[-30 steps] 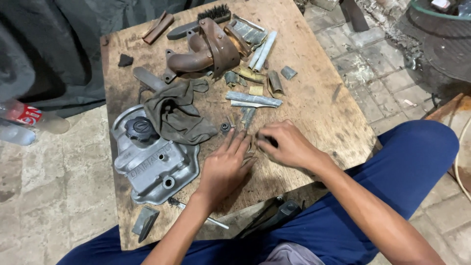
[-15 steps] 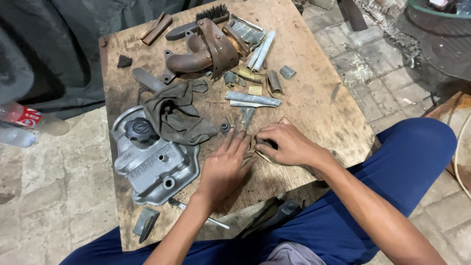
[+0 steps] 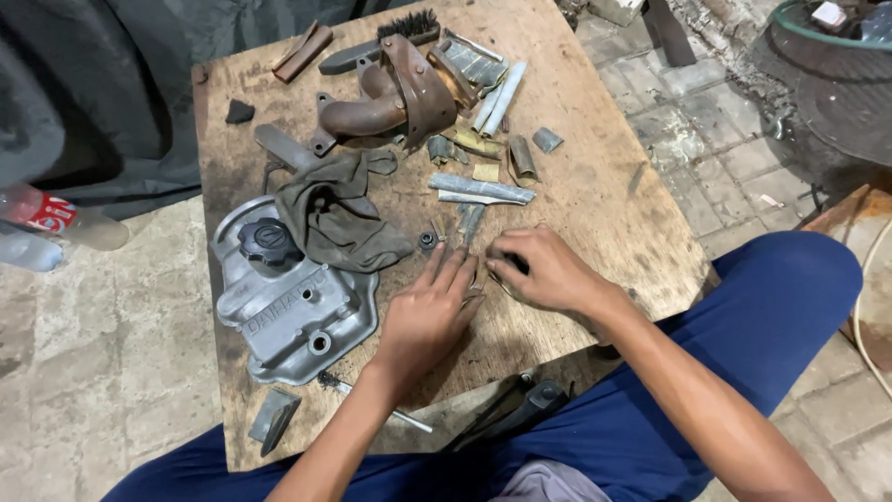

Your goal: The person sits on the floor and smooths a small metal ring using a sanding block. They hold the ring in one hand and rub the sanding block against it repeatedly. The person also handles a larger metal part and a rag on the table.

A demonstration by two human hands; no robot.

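Observation:
My left hand [image 3: 427, 311] lies flat on the wooden board [image 3: 595, 200], fingers together and pointing up, pressing on a thin strip [image 3: 478, 279] that shows between the two hands. My right hand [image 3: 544, 270] is curled just to its right, fingertips pinched on something small and dark at the strip's edge; what it grips is hidden by the fingers. A small round nut [image 3: 427, 241] sits just above my left fingertips, beside a dirty grey-green rag [image 3: 339, 214].
A silver engine valve cover [image 3: 283, 311] with a black cap lies at the left. Behind are a rusty pipe elbow [image 3: 386, 98], a wire brush [image 3: 409, 23], metal strips [image 3: 483, 189] and scraps. Dark tools [image 3: 520, 409] hang off the near edge. Blue-trousered legs flank the board.
My right hand has slid a little left, closer to my left hand, with the fingers curled tighter. My left hand has stayed flat on the board.

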